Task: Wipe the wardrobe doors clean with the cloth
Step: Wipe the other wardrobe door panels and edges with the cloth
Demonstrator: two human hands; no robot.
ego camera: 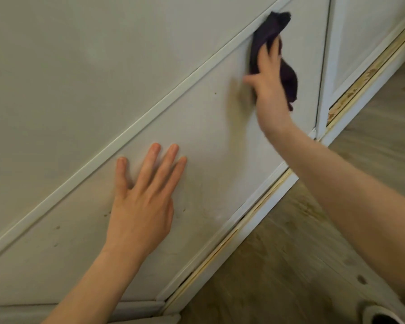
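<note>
The white wardrobe door (84, 73) fills most of the view, with a raised strip (150, 113) running across it. Small brown specks dot the lower panel (208, 127). My left hand (143, 197) lies flat on the lower panel with fingers spread. Higher up and to the right, my right hand (269, 76) presses a dark purple cloth (267, 31) against the same panel near the strip. Part of the cloth hangs below the hand. The fingers look straight over the cloth, slightly blurred.
A second white door (365, 36) stands to the right. The bottom sliding track (250, 220) shows worn yellowish wood. Wood-look floor (313, 253) lies below, and a white shoe tip (379, 314) shows at the bottom right.
</note>
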